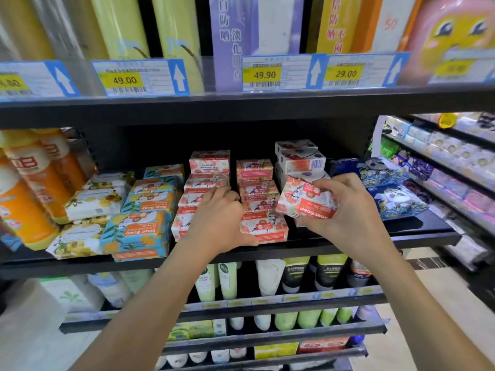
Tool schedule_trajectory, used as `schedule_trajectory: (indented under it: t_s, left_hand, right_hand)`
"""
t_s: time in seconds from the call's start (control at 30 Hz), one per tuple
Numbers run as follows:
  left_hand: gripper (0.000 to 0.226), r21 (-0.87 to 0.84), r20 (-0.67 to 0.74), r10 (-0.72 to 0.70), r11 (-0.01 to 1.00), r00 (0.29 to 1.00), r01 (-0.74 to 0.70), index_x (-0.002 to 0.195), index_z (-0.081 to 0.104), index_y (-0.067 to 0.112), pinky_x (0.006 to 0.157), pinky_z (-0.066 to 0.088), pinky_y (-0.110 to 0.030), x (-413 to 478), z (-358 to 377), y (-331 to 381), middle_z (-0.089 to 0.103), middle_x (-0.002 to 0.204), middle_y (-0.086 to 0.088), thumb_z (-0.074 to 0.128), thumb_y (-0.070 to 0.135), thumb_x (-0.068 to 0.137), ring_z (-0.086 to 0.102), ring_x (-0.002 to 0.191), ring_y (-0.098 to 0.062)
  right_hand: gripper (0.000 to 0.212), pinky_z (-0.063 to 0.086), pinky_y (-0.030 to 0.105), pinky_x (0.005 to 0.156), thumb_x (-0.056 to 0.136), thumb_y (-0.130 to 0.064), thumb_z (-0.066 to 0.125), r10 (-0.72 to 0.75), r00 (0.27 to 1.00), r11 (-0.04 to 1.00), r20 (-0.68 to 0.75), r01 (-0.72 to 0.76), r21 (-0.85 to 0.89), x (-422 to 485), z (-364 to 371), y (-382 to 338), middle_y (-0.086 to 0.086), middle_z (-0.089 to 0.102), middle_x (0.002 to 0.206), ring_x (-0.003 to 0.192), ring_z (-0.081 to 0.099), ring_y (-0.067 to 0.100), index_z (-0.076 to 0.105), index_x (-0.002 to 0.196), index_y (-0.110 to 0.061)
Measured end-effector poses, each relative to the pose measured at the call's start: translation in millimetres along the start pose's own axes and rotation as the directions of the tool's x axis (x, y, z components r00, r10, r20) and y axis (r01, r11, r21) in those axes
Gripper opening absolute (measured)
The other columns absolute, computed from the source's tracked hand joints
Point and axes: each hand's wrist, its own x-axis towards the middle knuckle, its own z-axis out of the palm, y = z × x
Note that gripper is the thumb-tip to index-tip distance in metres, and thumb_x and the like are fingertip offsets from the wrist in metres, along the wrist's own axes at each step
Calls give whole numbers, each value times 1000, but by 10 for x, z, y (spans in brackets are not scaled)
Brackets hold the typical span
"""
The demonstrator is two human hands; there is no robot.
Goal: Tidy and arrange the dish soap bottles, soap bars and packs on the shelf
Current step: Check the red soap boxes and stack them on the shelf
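Note:
My right hand (345, 210) grips a red-and-white goat soap bar (305, 198), held tilted just above the shelf's front right. My left hand (219, 218) rests on the red soap stacks (257, 188), its fingers curled between two stacks and its thumb against the lowest front bar (265, 228). Blue goat soap bars (142, 226) lie in rows to the left. White floral soap packs (91, 202) sit further left. Orange dish soap bottles (29, 194) stand at the far left. White soap boxes (300, 159) are stacked behind my right hand.
The black shelf edge (321, 247) runs under my hands. Blue patterned packs (388, 188) lie at the shelf's right end. Price tags (265, 73) line the shelf above. Tubes (214, 282) fill the shelf below. Another rack (455, 162) stands to the right.

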Motion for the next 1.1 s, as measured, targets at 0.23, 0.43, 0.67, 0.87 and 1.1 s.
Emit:
schedule_trajectory:
  t_s: [0.23, 0.43, 0.67, 0.87, 1.1]
  left_hand:
    - [91, -2, -49, 7, 1000, 999, -7, 143, 56, 18, 124, 12, -43, -29, 25, -10, 47, 151, -1, 67, 77, 75, 30, 146, -25]
    - [81, -75, -118, -10, 997, 993, 2, 135, 54, 20, 122, 5, -48, -78, -79, 64, 58, 137, 3, 66, 74, 77, 44, 136, -19]
    - [76, -492, -252, -103, 870, 962, -36, 136, 53, 25, 117, 32, -38, -292, -150, 7, 66, 120, 11, 86, 52, 73, 60, 115, -14]
    - [68, -819, -231, -287, 573, 930, -26, 125, 58, 34, 94, 53, -17, -763, -206, -224, 66, 115, 21, 94, 34, 67, 64, 106, 4]
    - [74, -923, -184, -461, 384, 868, 9, 119, 63, 38, 97, 56, -28, -1307, -214, -668, 72, 112, 21, 88, 44, 50, 66, 112, 3]
  right_hand:
    - [76, 38, -1, 72, 68, -37, 94, 11, 1000, 999, 4, -11, 51, -51, 26, 64, -9, 41, 115, 91, 44, -5, 63, 134, -16]
    - [74, 37, -4, 76, 69, -36, 94, -1, 1000, 996, -17, 2, 86, -49, 49, 80, -10, 42, 114, 100, 41, -28, 63, 133, -16]
    - [72, 36, -4, 75, 69, -35, 93, 3, 998, 992, -66, 6, 130, -44, 15, 26, -10, 43, 117, 101, 41, -27, 63, 133, -19]
    - [72, 39, 6, 79, 72, -36, 91, 11, 998, 987, -62, -1, 161, 56, 74, -101, -10, 46, 121, 105, 48, 1, 61, 135, -21]
    - [71, 38, 3, 82, 75, -35, 90, -68, 997, 983, 43, 60, 172, 301, 414, -489, -6, 48, 123, 108, 46, 2, 60, 137, -20]
